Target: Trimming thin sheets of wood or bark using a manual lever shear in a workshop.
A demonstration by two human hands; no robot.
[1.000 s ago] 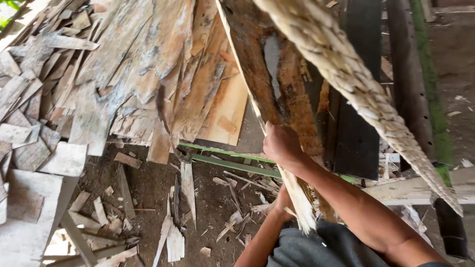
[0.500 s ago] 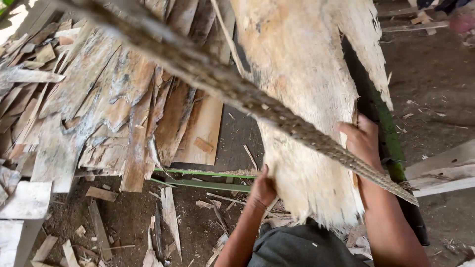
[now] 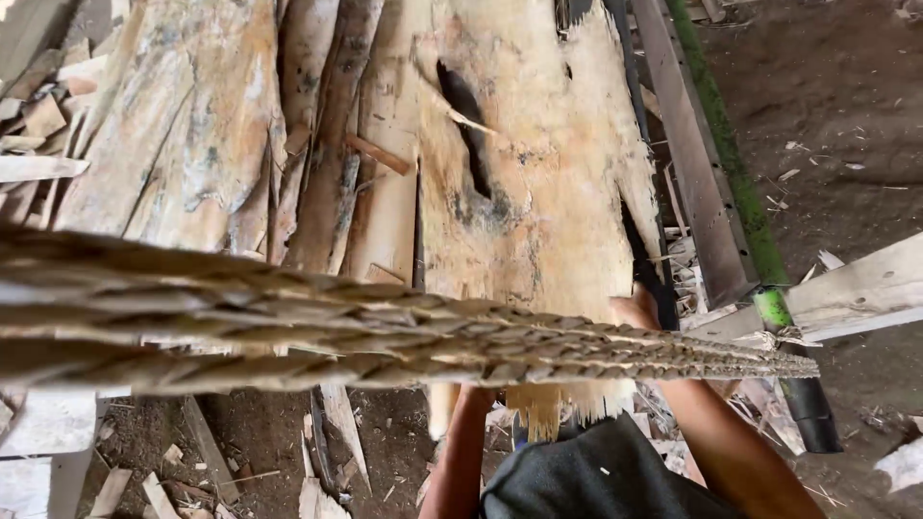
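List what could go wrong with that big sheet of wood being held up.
The thin wood sheet has a long split and a frayed bottom edge, so it may tear further. The right hand grips its ragged edge, so splinters are likely. Wood scraps litter the ground underfoot, a tripping hazard.

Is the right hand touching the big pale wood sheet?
Touching. The head view shows the right hand gripping the right edge of the pale wood sheet, fingers against it.
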